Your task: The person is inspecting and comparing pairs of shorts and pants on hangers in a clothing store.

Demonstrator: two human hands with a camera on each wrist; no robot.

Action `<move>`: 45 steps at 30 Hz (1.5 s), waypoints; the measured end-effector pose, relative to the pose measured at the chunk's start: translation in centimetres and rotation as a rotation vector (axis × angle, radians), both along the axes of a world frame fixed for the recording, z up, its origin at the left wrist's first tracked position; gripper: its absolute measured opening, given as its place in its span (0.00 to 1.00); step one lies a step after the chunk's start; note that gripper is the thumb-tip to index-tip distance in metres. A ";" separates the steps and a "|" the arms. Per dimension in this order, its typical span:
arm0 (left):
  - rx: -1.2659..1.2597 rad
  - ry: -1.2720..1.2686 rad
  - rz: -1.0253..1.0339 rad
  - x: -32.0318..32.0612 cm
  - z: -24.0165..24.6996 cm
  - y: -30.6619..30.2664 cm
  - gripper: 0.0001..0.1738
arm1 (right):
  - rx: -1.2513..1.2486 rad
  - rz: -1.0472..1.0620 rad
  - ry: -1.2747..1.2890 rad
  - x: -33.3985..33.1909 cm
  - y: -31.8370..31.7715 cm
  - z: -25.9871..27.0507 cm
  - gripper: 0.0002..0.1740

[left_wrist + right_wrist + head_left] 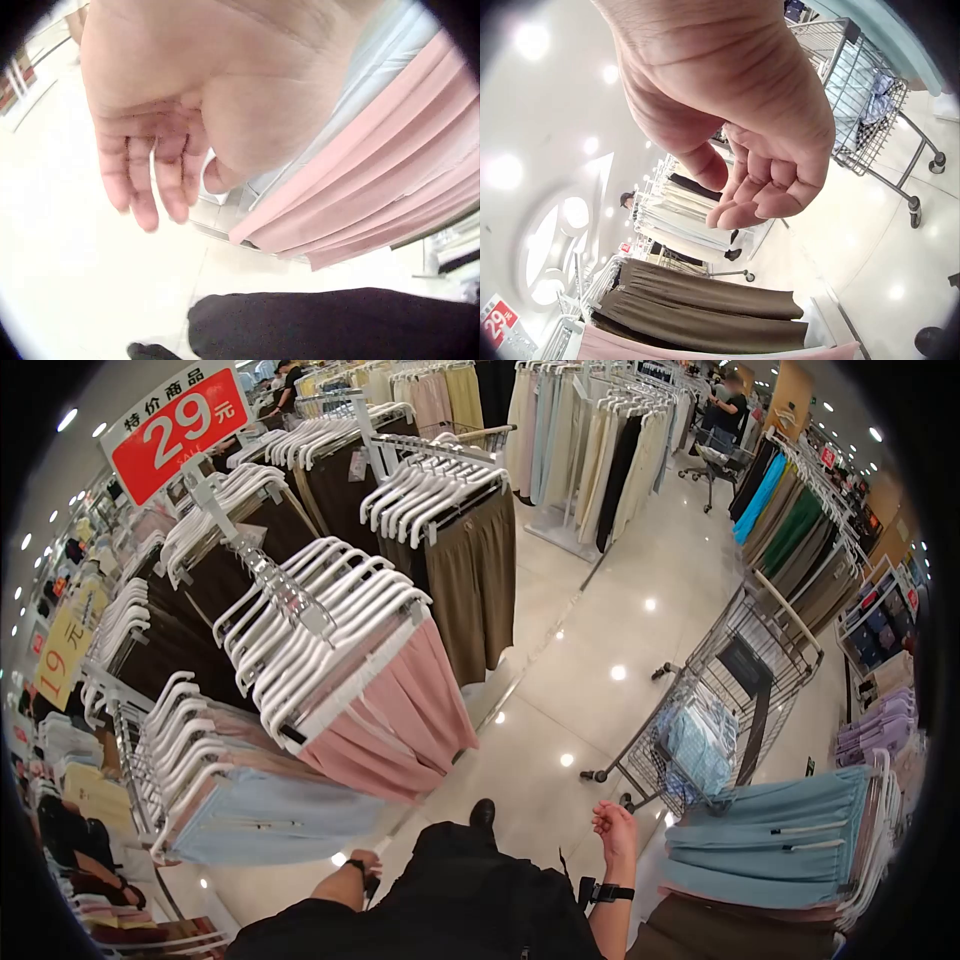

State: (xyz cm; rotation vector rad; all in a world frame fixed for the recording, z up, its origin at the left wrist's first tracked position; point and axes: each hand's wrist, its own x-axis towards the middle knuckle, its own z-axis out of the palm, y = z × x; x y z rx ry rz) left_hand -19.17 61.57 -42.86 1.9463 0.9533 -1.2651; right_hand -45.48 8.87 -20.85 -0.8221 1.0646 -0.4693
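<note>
Pink garments [375, 195] are hung just beside the fingers [142, 187] of the left hand [187, 97], on the thumb side, and are not touched. These fingers are held straight and close together, with nothing gripped. The fingers [757, 202] of the right hand [735, 112] are loosely curled and nothing is held. A cart [819, 27] is seen beyond the knuckles, apart.

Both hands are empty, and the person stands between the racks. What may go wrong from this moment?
The cart stands on wheels just ahead of the right hand; a bump might send it rolling across the glossy floor. The left hand hangs open beside the pink trousers; a swing could snag a pair and pull it off its hanger.
</note>
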 end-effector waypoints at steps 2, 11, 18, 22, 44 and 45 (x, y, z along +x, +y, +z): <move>-0.049 0.013 -0.110 1.7 2.8 1.2 0.14 | -0.007 0.003 0.006 3.1 -0.1 0.2 0.12; -0.421 -0.205 -0.057 7.3 2.0 -6.7 0.17 | -0.054 0.296 0.063 15.2 -1.1 1.9 0.13; -0.602 -0.362 -0.038 5.3 4.5 -11.9 0.16 | -0.150 0.503 0.103 22.6 -1.7 4.8 0.13; -0.448 -0.258 0.132 1.0 1.5 -7.0 0.17 | -0.146 0.601 0.112 24.7 -2.6 4.8 0.14; -0.175 -0.591 -0.106 2.1 5.6 -30.3 0.19 | -0.394 0.966 -0.090 54.2 -25.9 7.0 0.13; -0.071 -0.674 -0.315 3.5 5.0 -32.8 0.19 | -0.432 0.942 -0.079 55.0 -27.1 6.9 0.13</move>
